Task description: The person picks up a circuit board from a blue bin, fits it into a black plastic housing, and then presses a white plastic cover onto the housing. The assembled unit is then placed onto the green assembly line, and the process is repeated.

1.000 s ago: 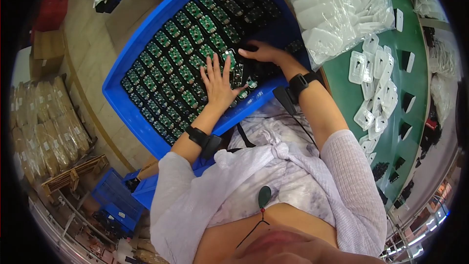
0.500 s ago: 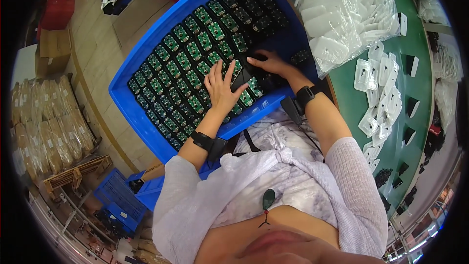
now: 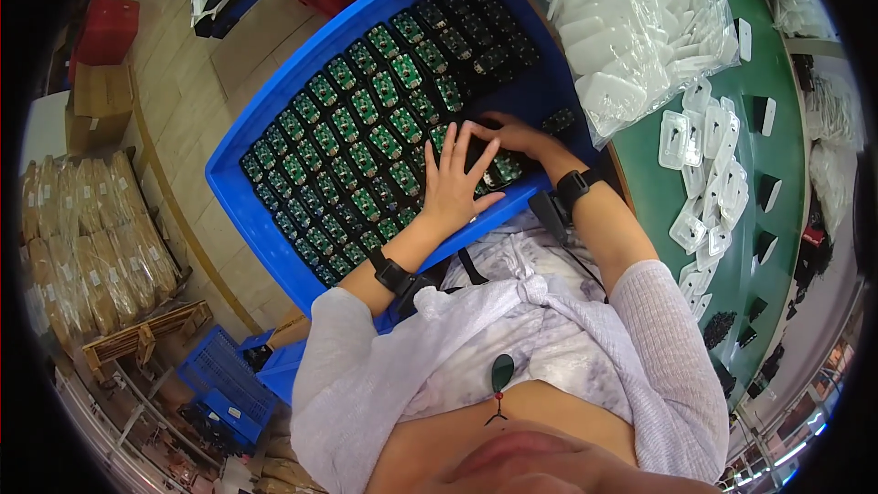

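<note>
A large blue plastic bin (image 3: 240, 121) holds many small green circuit boards (image 3: 384, 89), set in tilted rows with dark pieces between them. My left hand (image 3: 450, 190) lies over the boards near the bin's near side, its fingers spread and holding nothing visible. Close beside its fingertips, my right hand (image 3: 514, 135) reaches in from the right with fingers stretched out low over the boards. Part of the right fingers is hidden in shadow and behind the left hand. Each wrist wears a black band with a small box.
On the right, a green table (image 3: 640, 197) carries a clear bag of white plastic covers (image 3: 640, 27), loose white covers (image 3: 700, 183) and black pieces (image 3: 766, 192). Wrapped brown bundles (image 3: 96, 238) rest on a wooden pallet (image 3: 146, 334) at left. A blue crate (image 3: 224, 370) stands lower left.
My left hand has moved right, toward my right hand, and now covers boards nearer to it. My right hand has shifted slightly nearer and its fingers have dipped lower.
</note>
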### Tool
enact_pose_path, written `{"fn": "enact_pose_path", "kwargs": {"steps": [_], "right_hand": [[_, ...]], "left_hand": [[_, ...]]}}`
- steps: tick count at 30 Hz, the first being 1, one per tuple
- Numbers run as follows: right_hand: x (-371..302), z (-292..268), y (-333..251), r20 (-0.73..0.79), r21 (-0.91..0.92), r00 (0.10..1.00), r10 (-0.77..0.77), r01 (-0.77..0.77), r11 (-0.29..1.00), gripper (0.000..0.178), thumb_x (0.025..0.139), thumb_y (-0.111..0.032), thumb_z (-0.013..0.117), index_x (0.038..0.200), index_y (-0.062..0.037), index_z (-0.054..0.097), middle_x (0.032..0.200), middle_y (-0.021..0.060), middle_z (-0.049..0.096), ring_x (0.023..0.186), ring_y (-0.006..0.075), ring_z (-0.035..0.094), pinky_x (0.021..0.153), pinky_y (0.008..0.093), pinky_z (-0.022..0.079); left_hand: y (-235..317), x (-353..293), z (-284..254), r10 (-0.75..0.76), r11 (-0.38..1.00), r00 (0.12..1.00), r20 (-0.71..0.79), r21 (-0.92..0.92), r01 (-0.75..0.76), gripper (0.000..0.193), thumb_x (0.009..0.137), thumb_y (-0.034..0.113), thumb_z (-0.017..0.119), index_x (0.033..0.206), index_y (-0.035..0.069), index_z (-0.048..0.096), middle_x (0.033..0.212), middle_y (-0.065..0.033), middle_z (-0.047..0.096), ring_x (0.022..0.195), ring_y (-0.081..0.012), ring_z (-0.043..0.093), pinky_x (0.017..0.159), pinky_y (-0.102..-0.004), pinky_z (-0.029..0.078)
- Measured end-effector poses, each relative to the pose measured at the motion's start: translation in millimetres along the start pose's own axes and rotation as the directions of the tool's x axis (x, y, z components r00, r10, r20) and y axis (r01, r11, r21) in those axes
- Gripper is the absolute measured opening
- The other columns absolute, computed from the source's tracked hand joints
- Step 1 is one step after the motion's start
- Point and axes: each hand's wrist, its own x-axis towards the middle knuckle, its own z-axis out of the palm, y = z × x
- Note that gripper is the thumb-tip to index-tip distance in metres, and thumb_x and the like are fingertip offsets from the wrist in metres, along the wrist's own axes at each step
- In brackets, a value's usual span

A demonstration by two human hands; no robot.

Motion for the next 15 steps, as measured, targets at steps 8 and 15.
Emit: {"fn": "enact_pose_path", "kwargs": {"steps": [8,15], "right_hand": [[-15,3,-8,0.065,0.051,0.998,0.008,-0.012,0.999,0.095,0.079,-0.070,0.061,0.144,-0.0035,0.040,0.144,0.0204,0.043,0.134,0.0300,0.041,0.109,0.0379,0.034],[-17,1,-20,0.126,0.051,0.992,0.025,-0.032,0.998,0.098,0.078,-0.072,0.060,0.148,-0.0091,0.034,0.148,0.0189,0.039,0.138,0.0300,0.035,0.112,0.0385,0.029]], "left_hand": [[-26,-9,-2,-0.069,0.992,0.998,0.011,0.106,0.068,0.093,0.063,0.015,0.080,0.146,0.019,0.036,0.153,-0.0207,0.023,0.139,-0.0330,0.032,0.112,-0.0591,0.017],[-12,-22,-4,-0.200,0.933,0.980,0.006,-0.305,0.193,0.106,0.068,0.033,0.083,0.153,0.019,0.020,0.156,-0.0257,0.005,0.145,-0.0406,0.013,0.110,-0.0636,0.018]]}}
